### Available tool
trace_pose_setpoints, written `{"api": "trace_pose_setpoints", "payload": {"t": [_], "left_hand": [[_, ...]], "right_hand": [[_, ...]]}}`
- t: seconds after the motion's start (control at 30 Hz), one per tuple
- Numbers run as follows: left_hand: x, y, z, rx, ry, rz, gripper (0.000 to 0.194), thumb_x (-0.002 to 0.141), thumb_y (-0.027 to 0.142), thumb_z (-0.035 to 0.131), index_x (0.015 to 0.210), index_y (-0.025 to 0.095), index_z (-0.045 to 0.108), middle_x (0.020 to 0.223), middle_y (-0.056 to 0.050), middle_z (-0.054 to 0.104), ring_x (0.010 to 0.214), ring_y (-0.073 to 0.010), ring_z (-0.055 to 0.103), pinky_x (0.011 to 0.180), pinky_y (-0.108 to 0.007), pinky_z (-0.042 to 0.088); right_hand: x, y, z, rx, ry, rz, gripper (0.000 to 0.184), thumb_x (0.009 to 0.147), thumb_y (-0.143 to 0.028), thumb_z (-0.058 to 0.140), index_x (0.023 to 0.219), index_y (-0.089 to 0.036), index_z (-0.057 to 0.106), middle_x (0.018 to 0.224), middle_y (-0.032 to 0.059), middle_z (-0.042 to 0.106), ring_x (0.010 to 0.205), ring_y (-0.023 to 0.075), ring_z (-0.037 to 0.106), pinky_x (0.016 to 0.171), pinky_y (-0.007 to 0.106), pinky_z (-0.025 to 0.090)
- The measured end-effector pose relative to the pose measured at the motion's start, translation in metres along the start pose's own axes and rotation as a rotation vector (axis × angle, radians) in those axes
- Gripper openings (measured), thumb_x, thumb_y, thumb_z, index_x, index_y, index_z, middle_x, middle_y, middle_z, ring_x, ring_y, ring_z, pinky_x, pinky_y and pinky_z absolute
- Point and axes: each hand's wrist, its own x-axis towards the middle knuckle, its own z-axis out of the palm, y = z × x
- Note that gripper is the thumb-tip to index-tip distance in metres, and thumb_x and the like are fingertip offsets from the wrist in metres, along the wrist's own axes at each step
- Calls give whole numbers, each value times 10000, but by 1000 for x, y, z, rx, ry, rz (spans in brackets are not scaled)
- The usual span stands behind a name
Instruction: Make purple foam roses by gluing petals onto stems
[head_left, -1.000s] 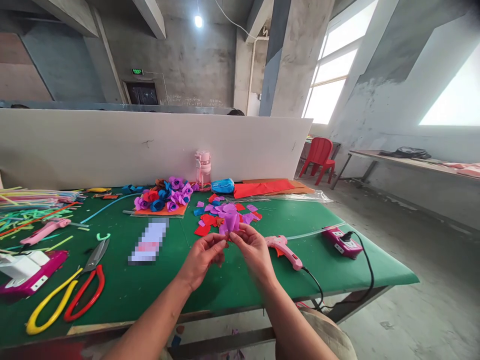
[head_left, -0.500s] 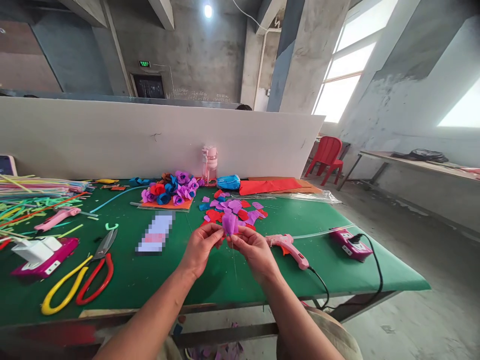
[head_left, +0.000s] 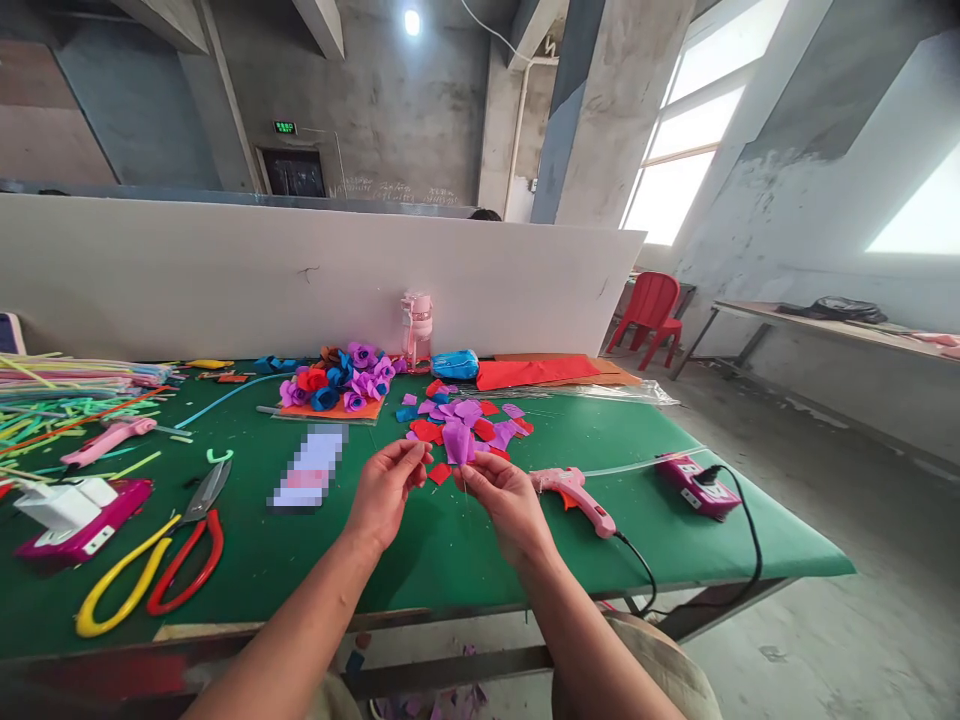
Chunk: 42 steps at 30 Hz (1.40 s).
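Note:
Between the thumb and fingers of my right hand [head_left: 510,497] is a purple crepe-paper petal [head_left: 457,442], held upright by its lower end. A thin wire seems to run down from it. My left hand [head_left: 390,488] is a little to the left, apart from the petal, with thumb and fingertips pinched together. Whether anything small is in that pinch I cannot make out. Behind both hands lies a loose pile of red, purple and blue paper petals [head_left: 491,408], with one red petal [head_left: 440,474] between the hands.
A pink glue gun [head_left: 581,495] lies right of my right hand, its cord leading toward a magenta power strip [head_left: 697,487]. Scissors [head_left: 191,530] lie at left. Finished paper flowers [head_left: 341,378], a pink bottle [head_left: 417,330] and red paper [head_left: 536,372] are along the back.
My left hand has come away from the purple petal and moved slightly left. My right hand still holds the petal. A red petal now shows between the hands.

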Motion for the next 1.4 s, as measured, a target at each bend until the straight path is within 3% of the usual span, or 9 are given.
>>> {"api": "trace_pose_setpoints", "payload": {"t": [0.13,0.37,0.57,0.77,1.0,1.1,1.23,1.3,1.4], "left_hand": [[0,-5,0,-66,-118,-170,223,641,307,761,781,140,716,689,-20,638,582,-70,507,576,-195,402],[-6,-8,6,-122,-212,-139,256,675,260,741,917,178,714,813,-35,673,724,-99,546,646,-204,410],[-8,-13,14,-80,-85,-110,264,576,237,801,819,169,724,772,-29,689,698,-100,534,647,-212,385],[-6,-21,13,-73,-45,-114,256,567,258,801,793,162,726,708,-17,675,653,-99,527,634,-228,370],[-2,-22,12,-155,-16,-92,224,582,245,784,773,151,713,704,-18,674,660,-99,561,639,-226,392],[4,-19,10,-226,52,-92,234,523,212,806,718,151,691,697,-15,676,648,-97,575,615,-219,405],[9,-12,6,-273,59,-111,252,501,192,814,698,147,663,682,-13,666,642,-96,579,585,-209,417],[10,-9,5,-283,39,-122,262,507,192,815,716,144,664,690,-17,665,644,-94,576,580,-204,422],[9,-4,4,-292,11,-114,253,522,186,808,728,144,666,704,-19,662,664,-95,578,574,-198,425]], "right_hand": [[-3,-1,3,42,-24,37,301,616,-310,783,855,-186,650,691,-3,692,660,119,615,690,246,444],[-3,-4,4,50,-25,24,348,620,-325,781,858,-197,562,631,-22,674,647,124,625,699,256,442],[-2,-2,2,-19,23,32,411,571,-378,793,843,-186,551,561,-32,647,545,119,583,597,252,432],[-1,0,0,-65,40,64,445,525,-418,802,814,-184,557,547,-26,646,539,131,589,581,260,440],[2,-1,-4,-242,-14,-13,410,646,-446,724,919,-182,571,638,-2,654,625,155,613,589,265,453],[4,-21,-25,-403,62,-176,380,699,-441,669,963,-189,564,717,11,645,670,158,600,582,256,443],[-5,-56,-90,-827,336,-309,272,774,-429,556,895,-189,596,729,25,637,622,154,567,571,260,402],[-15,-68,-124,-1163,496,-247,272,785,-425,520,684,-182,587,594,18,589,572,154,518,551,266,353],[-27,-71,-159,-1344,464,-67,211,754,-363,541,649,-183,571,551,4,570,536,141,479,522,256,313]]}}
